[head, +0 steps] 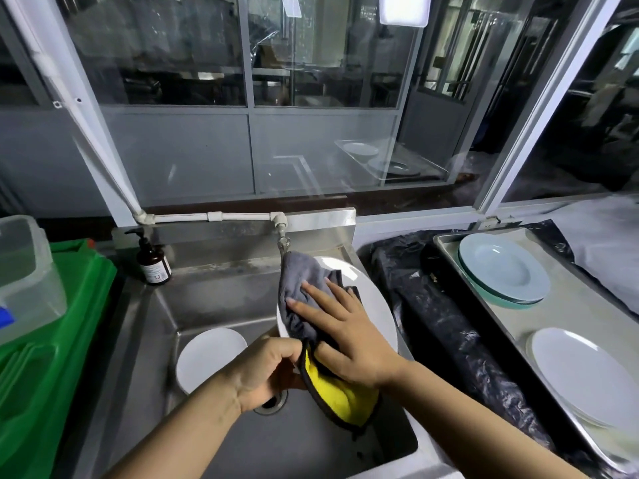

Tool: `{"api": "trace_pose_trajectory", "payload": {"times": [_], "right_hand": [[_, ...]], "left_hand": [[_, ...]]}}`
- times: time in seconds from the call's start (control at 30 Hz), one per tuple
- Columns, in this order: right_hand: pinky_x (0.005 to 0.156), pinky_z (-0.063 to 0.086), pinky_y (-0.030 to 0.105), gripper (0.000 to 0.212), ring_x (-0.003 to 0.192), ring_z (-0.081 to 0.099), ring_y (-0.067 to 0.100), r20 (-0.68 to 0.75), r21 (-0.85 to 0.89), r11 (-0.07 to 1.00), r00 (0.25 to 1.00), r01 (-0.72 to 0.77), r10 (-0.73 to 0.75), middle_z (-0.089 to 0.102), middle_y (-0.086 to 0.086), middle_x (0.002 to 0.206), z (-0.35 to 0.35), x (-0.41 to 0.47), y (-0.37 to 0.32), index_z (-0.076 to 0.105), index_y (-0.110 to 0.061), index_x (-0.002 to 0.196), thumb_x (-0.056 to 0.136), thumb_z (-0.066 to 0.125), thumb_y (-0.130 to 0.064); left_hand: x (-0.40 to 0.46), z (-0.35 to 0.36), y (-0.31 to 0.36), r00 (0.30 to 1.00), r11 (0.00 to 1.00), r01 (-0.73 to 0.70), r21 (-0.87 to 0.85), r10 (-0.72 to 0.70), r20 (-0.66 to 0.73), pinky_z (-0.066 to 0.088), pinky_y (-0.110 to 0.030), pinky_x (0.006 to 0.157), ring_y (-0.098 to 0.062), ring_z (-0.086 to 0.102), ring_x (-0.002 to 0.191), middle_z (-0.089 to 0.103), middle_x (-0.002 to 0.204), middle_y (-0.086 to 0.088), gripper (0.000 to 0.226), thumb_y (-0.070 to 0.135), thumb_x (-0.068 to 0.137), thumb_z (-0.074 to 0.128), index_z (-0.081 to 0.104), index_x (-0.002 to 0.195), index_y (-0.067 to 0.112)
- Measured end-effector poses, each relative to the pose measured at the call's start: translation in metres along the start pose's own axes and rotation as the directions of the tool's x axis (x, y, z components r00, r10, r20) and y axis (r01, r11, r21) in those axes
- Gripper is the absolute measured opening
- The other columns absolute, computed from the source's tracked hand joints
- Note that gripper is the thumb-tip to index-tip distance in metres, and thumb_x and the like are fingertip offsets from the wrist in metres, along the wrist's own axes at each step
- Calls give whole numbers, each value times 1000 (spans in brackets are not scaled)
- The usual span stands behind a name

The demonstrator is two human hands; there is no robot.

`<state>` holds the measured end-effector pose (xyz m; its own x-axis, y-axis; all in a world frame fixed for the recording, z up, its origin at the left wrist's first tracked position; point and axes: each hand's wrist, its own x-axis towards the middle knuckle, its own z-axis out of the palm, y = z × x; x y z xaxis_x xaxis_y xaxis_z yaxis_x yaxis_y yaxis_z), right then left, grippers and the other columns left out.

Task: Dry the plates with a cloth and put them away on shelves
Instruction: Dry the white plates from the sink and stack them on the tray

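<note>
Left hand (264, 369) clenched on the plate (366, 295) rim at 7 o'clock; right hand (349, 335), fingers spread flat, presses the cloth (304, 285) on it.

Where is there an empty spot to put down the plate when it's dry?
The metal tray on the right has a bare strip between the pale blue deep plates and the white plate stack. The sink floor behind the white plate in the sink is bare too, though probably wet. The sink's middle is crowded: both hands, the cloth and the held plate.
</note>
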<state>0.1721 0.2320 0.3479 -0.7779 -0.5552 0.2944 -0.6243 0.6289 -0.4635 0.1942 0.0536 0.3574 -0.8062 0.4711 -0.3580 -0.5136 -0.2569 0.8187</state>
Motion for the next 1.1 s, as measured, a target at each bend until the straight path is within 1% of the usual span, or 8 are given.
{"api": "trace_pose_trajectory", "payload": {"times": [0.17,0.3,0.5,0.73,0.83,0.9,0.97,1.1], "right_hand": [[113,0,66,78,151,-9,28,-36,-245,965,996,-89,83,7,-15,163,-3,2,23,18,-52,149,74,37,-60],[120,3,55,73,147,-21,12,-54,-142,949,959,-282,277,0,-18,161,-11,-22,42,10,-58,146,77,36,-61],[109,29,37,64,125,39,34,-199,-141,904,906,-403,373,31,1,157,3,-89,60,45,-35,144,80,45,-39],[94,44,46,60,102,48,39,-192,-247,787,825,-565,532,45,12,147,42,-174,88,52,-24,140,81,42,-32],[88,50,49,62,100,51,43,-114,-304,731,785,-611,609,46,15,146,63,-205,100,50,-22,142,81,44,-30],[94,47,53,66,119,45,47,6,-350,678,722,-647,692,36,13,154,75,-218,106,40,-25,148,82,48,-29],[111,29,55,69,146,14,42,162,-430,609,606,-667,779,12,4,163,88,-230,114,19,-33,154,91,48,-35],[119,2,56,64,149,-18,29,254,-480,594,545,-646,799,-9,-3,164,99,-242,122,0,-39,154,99,31,-47]], "left_hand": [[4,1,-6,1000,1000,3,-2,-3,-9,54,-36,55,-31,63,70,64,82,-22,40,-6,53,50,68,89,-9],[4,-1,-17,1000,1000,10,-17,-9,21,55,-36,53,-32,67,78,69,94,-21,55,-6,54,51,62,108,-2],[6,2,-48,991,995,98,9,-98,96,56,-35,54,-26,71,76,73,92,-16,53,-4,52,53,69,101,9],[16,-9,-94,951,948,307,-89,-308,-4,50,-47,89,-35,64,93,69,101,-20,59,3,30,67,77,89,5],[16,-12,-108,933,929,349,-124,-357,-53,54,-48,83,-37,60,105,68,115,-20,75,4,29,67,69,104,3],[16,-13,-112,932,928,344,-142,-356,-72,54,-48,80,-36,58,109,68,116,-17,78,4,30,67,67,107,5],[17,-12,-115,937,935,324,-145,-338,-86,55,-42,79,-34,56,106,71,108,-11,74,5,29,67,67,103,8],[19,-4,-120,942,940,300,-159,-318,-102,42,-36,70,-32,46,101,69,97,-8,61,5,30,66,72,90,13]]}}
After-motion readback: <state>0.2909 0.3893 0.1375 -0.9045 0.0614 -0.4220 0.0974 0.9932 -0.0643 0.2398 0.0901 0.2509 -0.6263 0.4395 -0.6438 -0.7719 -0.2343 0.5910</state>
